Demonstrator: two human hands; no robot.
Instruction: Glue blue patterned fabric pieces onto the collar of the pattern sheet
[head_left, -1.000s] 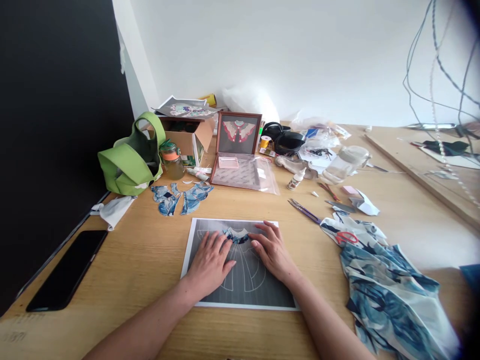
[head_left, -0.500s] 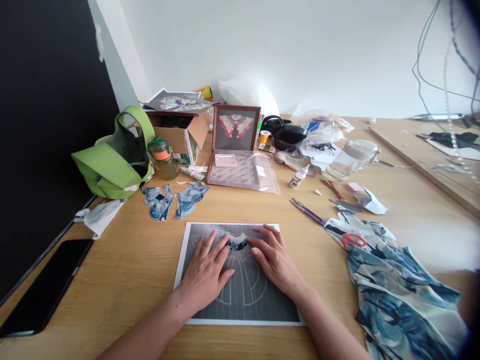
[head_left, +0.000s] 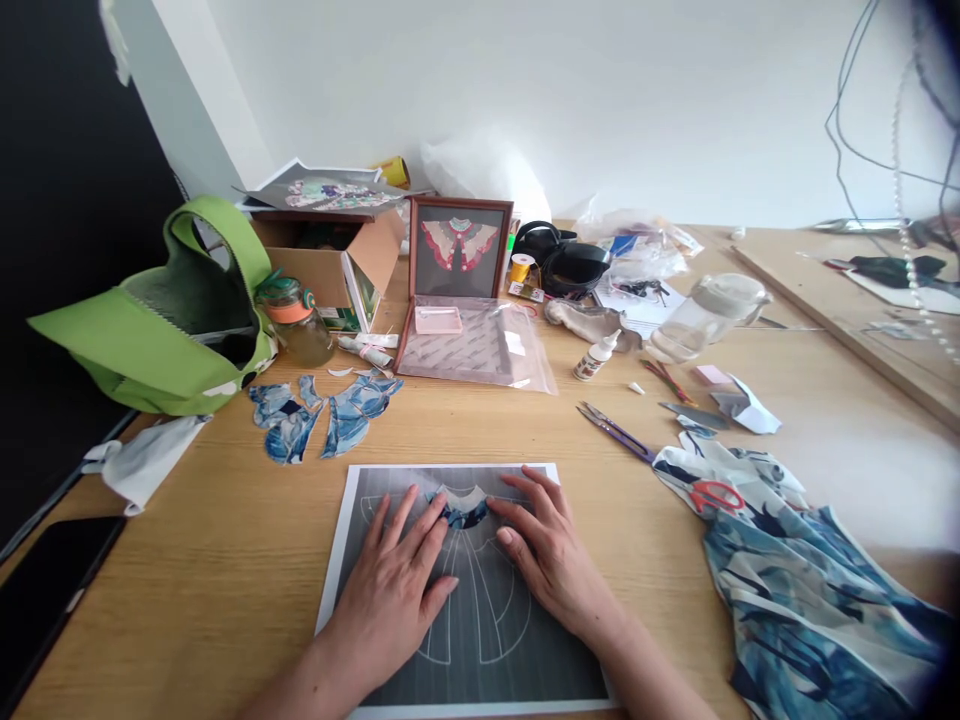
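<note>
A dark grey printed sheet (head_left: 390, 670) with a white border and white garment outlines lies flat before me. On its upper part rests a small curved blue-and-white fabric piece (head_left: 466, 512), shaped like a collar. My left hand (head_left: 397, 580) lies spread on the sheet, its fingertips at the left end of this piece. From the other side my right hand (head_left: 551, 560) is spread too, with its index fingertip at the piece's right end. Beyond the sheet to the left are several cut blue fabric pieces (head_left: 360, 415).
Purple-handled scissors (head_left: 619, 432), a glue bottle (head_left: 598, 356) and red-handled scissors (head_left: 716, 496) on blue patterned cloth (head_left: 817, 600) are to the right. A framed collar picture (head_left: 460, 250), a green bag (head_left: 165, 330) and a jar (head_left: 296, 325) stand behind. A phone (head_left: 56, 600) lies left.
The camera view has shifted slightly, so the sheet sits lower in the picture. Both hands stay spread on the sheet at the collar piece, with little change in their pose.
</note>
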